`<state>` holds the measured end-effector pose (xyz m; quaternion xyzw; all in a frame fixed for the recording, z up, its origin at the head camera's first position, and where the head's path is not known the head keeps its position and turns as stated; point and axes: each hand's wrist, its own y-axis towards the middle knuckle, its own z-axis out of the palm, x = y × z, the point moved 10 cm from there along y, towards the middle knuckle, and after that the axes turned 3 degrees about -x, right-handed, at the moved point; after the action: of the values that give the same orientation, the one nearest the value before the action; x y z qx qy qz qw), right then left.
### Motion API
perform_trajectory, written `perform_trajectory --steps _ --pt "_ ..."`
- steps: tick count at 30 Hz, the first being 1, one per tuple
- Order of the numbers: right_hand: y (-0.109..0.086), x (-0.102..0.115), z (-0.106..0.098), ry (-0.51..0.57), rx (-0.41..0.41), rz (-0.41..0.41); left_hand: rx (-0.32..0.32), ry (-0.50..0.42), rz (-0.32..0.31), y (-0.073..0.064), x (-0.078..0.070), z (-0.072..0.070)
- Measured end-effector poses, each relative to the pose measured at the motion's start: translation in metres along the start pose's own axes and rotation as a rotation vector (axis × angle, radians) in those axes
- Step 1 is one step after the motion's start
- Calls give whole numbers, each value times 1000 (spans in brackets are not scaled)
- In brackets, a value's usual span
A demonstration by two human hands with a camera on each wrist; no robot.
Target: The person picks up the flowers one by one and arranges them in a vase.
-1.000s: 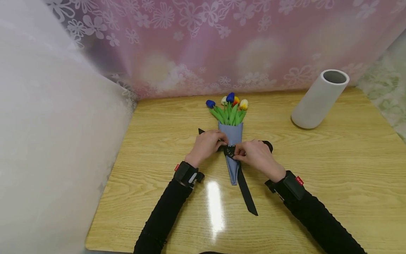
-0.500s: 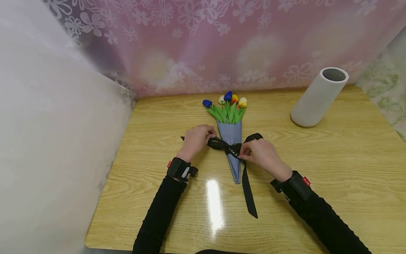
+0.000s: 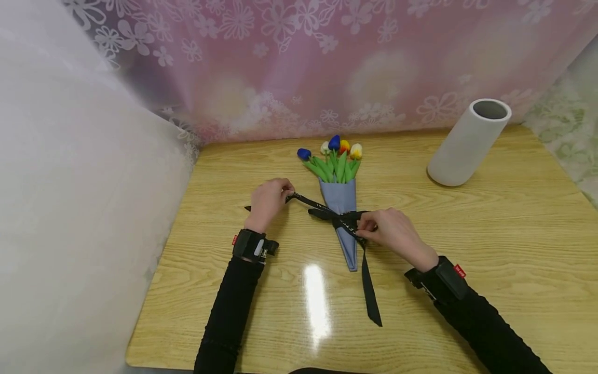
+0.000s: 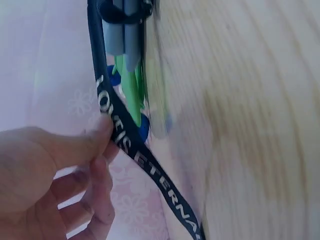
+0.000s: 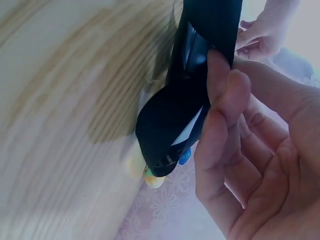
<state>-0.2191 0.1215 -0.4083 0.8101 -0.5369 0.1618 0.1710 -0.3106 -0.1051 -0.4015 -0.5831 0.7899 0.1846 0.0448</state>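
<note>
A small bouquet of tulips (image 3: pixel 342 169), with blue, white and orange-yellow blooms, lies on the table in a grey-blue wrap (image 3: pixel 338 195). Black ribbon (image 3: pixel 314 204) with white lettering crosses the wrap, gathered in a knot with a short loop to its left. My left hand (image 3: pixel 268 203), left of the bouquet, pinches one stretch of ribbon (image 4: pixel 150 167) between thumb and fingers and holds it taut from the knot. At the wrap's right side, my right hand (image 3: pixel 391 232) pinches a folded part of the ribbon (image 5: pixel 162 120). One ribbon tail (image 3: pixel 370 296) trails toward the front.
A white vase (image 3: pixel 467 143) with a slanted body stands at the back right of the wooden table (image 3: pixel 196 311). Behind the table hangs a pink floral curtain (image 3: pixel 299 78). A white sheet (image 3: pixel 84 208) covers the left side.
My left hand has moved left from the knot, drawing the ribbon out into a straight strip and flattening the left loop. My right hand has shifted slightly right and down; the right loop has shrunk.
</note>
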Motion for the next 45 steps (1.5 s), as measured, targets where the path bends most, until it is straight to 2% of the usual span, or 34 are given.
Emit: perform_trajectory --steps 2,4,7,9,12,15,18,21,26,30,38,45 --pt "0 0 1 7 3 8 -7 15 -14 -1 3 -3" --pt "0 0 2 6 7 15 -19 30 7 -2 -1 -7" --pt "-1 -1 3 7 10 22 -17 10 83 -3 -19 -10" --pt "0 -1 2 0 -1 17 -5 -46 159 -3 -37 -10" --pt "2 -1 1 -4 -15 12 51 -131 264 -6 -64 -1" --pt "5 1 2 7 -25 0 113 -155 340 -10 -85 12" --pt "8 3 4 24 -26 -5 152 -138 377 -15 -97 24" --pt "10 3 6 33 -28 -2 145 -90 387 -17 -102 30" --pt "8 2 7 23 -28 1 88 -32 321 -15 -93 27" --pt "4 -2 6 33 -29 18 76 -22 277 -12 -81 25" --pt "2 -3 8 49 -27 5 52 -2 164 -9 -49 13" --pt "0 -5 7 57 -25 22 3 14 62 -5 -19 -3"
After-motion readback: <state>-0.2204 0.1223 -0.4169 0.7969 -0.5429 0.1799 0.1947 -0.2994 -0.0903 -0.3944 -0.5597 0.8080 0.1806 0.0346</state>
